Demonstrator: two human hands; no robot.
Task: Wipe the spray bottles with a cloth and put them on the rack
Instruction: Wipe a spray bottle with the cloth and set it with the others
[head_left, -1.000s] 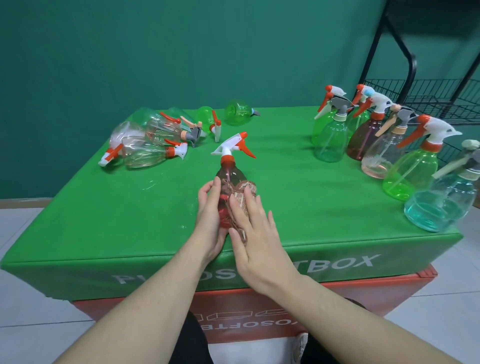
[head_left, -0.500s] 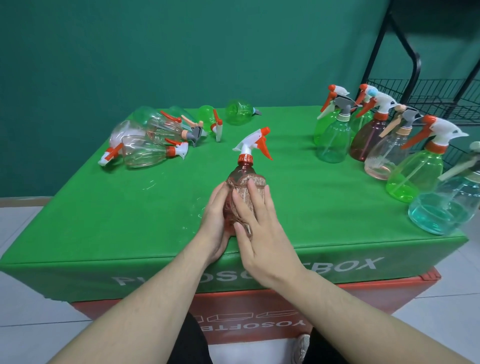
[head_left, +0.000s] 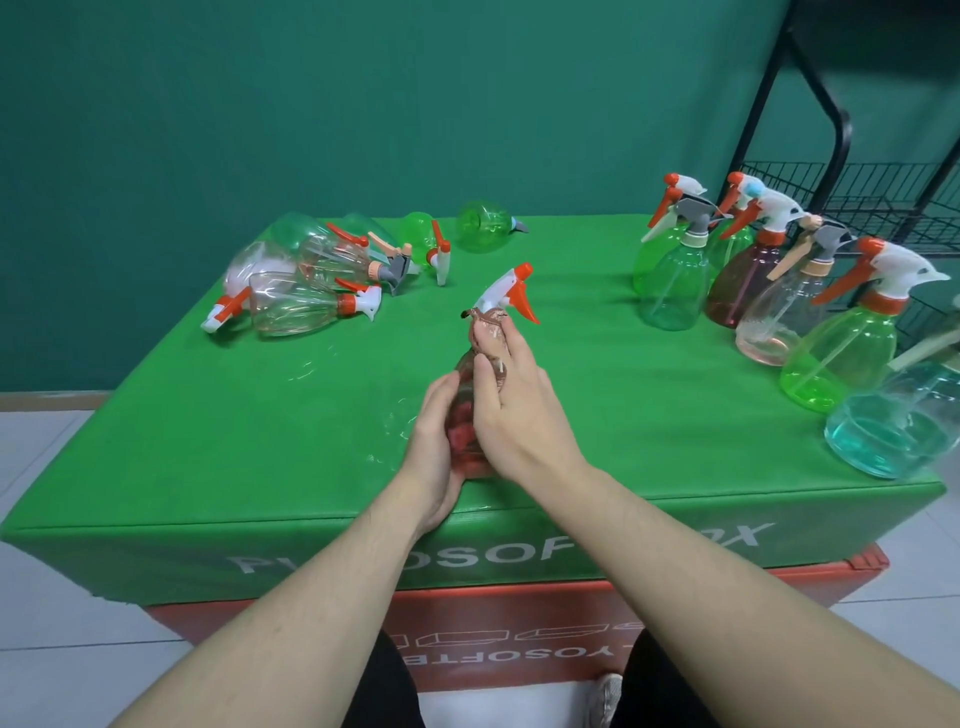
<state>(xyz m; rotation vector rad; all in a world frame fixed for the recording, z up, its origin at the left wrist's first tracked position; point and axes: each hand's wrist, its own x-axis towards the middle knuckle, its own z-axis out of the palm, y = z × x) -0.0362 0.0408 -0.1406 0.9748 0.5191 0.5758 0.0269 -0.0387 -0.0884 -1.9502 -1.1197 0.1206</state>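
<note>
Wiping well here means keeping the base steady and letting the cloth travel: the left hand (head_left: 434, 447) cups the lower body of the red spray bottle (head_left: 470, 415) with curled fingers, near the front edge of the surface (head_left: 208, 441) at its middle, while the right hand (head_left: 511, 405) presses a thin pinkish cloth (head_left: 485, 332) against the neck, its fingers (head_left: 514, 345) bent round cloth and bottle just under the white and orange trigger head (head_left: 506, 291). I judge that turning the bottle under the cloth would reach the far side, and the trigger needs a pass too.

Toward the back left corner lies a pile of tipped bottles (head_left: 301, 291), apparently empty. Along the right edge stand upright bottles (head_left: 779, 291), green, red, clear and blue; no liquid shows in any. Behind them, beyond the right edge, stands the wire rack (head_left: 883, 208); I can make out nothing on it.
</note>
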